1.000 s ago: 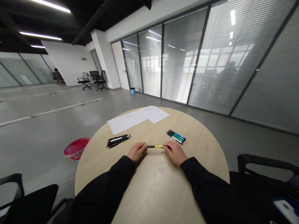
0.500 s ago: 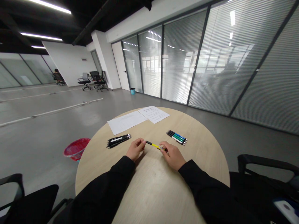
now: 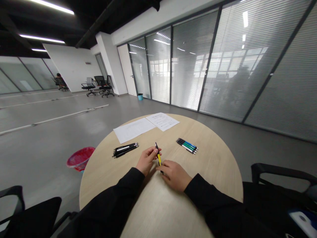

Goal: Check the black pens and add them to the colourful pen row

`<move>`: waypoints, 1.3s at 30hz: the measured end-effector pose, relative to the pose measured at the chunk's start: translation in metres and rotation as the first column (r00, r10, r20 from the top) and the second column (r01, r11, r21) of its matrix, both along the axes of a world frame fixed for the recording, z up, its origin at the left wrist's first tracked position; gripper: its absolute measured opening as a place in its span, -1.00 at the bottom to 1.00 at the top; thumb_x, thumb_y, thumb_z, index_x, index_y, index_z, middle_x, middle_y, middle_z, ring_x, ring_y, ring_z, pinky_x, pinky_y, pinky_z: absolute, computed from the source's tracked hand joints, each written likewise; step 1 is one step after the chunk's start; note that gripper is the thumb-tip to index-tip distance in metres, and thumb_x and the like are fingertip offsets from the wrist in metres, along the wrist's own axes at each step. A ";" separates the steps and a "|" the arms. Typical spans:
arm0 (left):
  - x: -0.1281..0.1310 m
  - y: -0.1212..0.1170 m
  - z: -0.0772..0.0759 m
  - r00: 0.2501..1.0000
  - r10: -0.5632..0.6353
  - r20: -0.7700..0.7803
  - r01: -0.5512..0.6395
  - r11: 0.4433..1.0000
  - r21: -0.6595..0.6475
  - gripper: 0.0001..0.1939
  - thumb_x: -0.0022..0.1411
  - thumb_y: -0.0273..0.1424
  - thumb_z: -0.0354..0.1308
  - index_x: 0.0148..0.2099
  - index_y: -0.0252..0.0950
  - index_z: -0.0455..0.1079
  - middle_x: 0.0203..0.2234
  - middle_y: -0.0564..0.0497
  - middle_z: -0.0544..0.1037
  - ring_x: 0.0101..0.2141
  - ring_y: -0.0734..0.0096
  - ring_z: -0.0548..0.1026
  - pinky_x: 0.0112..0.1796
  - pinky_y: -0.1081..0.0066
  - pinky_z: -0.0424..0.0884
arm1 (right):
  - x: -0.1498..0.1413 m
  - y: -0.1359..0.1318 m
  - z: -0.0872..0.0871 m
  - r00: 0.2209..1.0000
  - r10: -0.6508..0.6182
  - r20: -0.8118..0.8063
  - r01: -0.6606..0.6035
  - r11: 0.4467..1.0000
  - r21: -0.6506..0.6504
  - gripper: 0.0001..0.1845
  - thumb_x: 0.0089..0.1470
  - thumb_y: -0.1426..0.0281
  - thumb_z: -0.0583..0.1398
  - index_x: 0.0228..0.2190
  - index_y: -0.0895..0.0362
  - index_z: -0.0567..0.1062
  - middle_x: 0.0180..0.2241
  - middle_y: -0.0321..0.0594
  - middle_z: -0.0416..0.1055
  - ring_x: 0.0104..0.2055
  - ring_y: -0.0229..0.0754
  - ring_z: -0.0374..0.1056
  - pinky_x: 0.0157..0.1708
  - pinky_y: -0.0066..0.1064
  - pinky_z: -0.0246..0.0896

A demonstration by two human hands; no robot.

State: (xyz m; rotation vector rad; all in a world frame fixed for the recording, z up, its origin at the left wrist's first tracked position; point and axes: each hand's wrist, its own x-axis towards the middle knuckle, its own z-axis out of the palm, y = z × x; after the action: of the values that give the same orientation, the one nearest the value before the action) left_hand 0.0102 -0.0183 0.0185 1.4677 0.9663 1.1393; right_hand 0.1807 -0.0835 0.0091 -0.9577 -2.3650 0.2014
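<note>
A yellow and black pen (image 3: 159,159) is held between my two hands above the middle of the round table (image 3: 198,185). My left hand (image 3: 148,160) pinches its dark upper part between thumb and fingers. Around the lower end, my right hand (image 3: 174,174) has its fingers closed, partly hiding that end. The pen is tilted steeply, its dark tip pointing up and away from me. Left of my hands lies a bunch of black pens (image 3: 125,149). To the right, a row of pens (image 3: 187,145) in blue, green and white with black lies side by side.
Two sheets of paper (image 3: 135,129) lie at the table's far edge. A red-lined bin (image 3: 80,158) stands on the floor at left. Black chairs flank the table, one armrest (image 3: 282,173) at right. Behind is a glass partition with blinds (image 3: 190,66).
The pen has turned from lying nearly sideways to pointing away from me. My right hand has moved left and nearer to me, close to my left hand. The other pens have stayed put.
</note>
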 end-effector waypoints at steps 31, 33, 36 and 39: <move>0.004 -0.011 0.015 0.995 -0.094 -0.037 0.095 0.995 0.037 -0.64 0.20 -0.14 0.16 -0.22 -0.38 0.48 -0.45 -0.04 0.52 -0.45 0.45 0.38 -0.37 0.45 0.31 | 0.001 0.002 -0.003 0.985 -0.040 0.168 0.025 0.995 0.093 -0.88 0.16 0.44 0.17 -0.24 0.10 0.49 -0.32 -0.20 0.41 -0.25 -0.16 0.26 -0.27 -0.37 0.06; 0.004 -0.011 0.014 0.995 -0.092 -0.033 0.093 0.995 0.035 -0.65 0.20 -0.14 0.16 -0.23 -0.37 0.48 -0.46 -0.03 0.52 -0.46 0.45 0.38 -0.38 0.45 0.30 | 0.001 0.002 -0.003 0.982 -0.049 0.184 0.030 0.994 0.105 -0.90 0.16 0.44 0.17 -0.26 0.11 0.49 -0.33 -0.20 0.41 -0.26 -0.16 0.25 -0.28 -0.36 0.05; 0.003 -0.011 0.014 0.996 -0.087 -0.034 0.088 0.996 0.031 -0.65 0.20 -0.14 0.16 -0.23 -0.37 0.48 -0.46 -0.03 0.53 -0.46 0.45 0.37 -0.38 0.45 0.30 | 0.002 0.001 -0.002 0.978 -0.061 0.197 0.038 0.992 0.121 -0.90 0.18 0.45 0.16 -0.27 0.10 0.48 -0.34 -0.21 0.41 -0.27 -0.16 0.25 -0.29 -0.36 0.04; 0.003 -0.011 0.015 0.996 -0.085 -0.039 0.086 0.996 0.029 -0.65 0.20 -0.14 0.16 -0.24 -0.37 0.48 -0.47 -0.03 0.53 -0.47 0.45 0.37 -0.38 0.45 0.29 | 0.002 0.001 -0.002 0.978 -0.064 0.200 0.041 0.992 0.121 -0.92 0.17 0.43 0.17 -0.27 0.10 0.48 -0.34 -0.21 0.41 -0.27 -0.17 0.25 -0.29 -0.36 0.04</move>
State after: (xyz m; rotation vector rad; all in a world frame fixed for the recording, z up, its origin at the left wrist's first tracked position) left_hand 0.0136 -0.0293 0.0332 1.5454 0.9065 1.0719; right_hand 0.1824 -0.0825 0.0068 -1.0256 -2.5011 -0.0576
